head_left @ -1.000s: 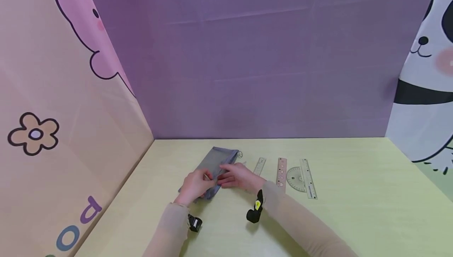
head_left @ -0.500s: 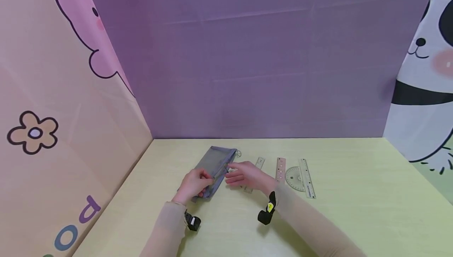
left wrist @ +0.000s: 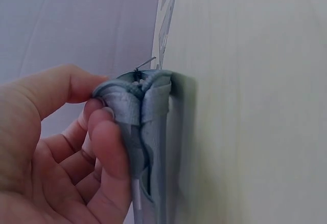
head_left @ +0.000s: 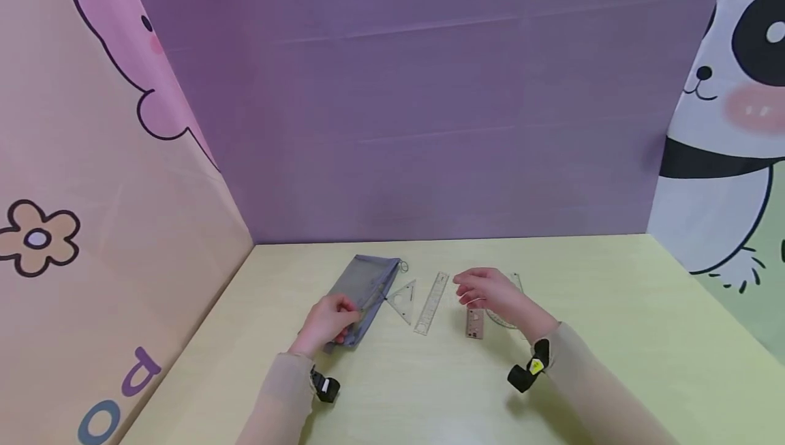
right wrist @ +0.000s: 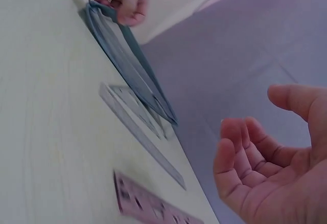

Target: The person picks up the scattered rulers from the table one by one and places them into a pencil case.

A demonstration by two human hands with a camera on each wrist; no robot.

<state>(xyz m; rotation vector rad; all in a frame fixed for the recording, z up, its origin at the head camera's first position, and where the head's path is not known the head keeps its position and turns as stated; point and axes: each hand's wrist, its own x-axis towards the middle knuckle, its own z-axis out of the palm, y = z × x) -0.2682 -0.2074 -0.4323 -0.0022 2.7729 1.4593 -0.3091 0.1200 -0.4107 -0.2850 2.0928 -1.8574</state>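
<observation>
My left hand [head_left: 328,319] pinches the near end of a grey-blue mesh zip pouch [head_left: 368,278] between thumb and fingers. In the left wrist view the pouch's opening [left wrist: 138,88] shows a narrow gap between its two edges. My right hand [head_left: 493,295] hovers above a pink ruler [head_left: 474,324], fingers loosely bent and holding nothing. The right wrist view shows the thumb apart from the fingers, with the pink ruler [right wrist: 153,201] below. Behind the right hand, a clear protractor [head_left: 501,322] and a second clear ruler [head_left: 516,281] are partly hidden.
Between the pouch and the right hand lie a clear set square [head_left: 398,295] and a clear ruler [head_left: 431,304] on the pale wooden table [head_left: 405,390]. A purple backdrop [head_left: 392,125] rises at the table's far edge.
My right hand has left the pouch and moved right to above the pink ruler, uncovering the set square and clear ruler. The left hand keeps its pinch on the pouch.
</observation>
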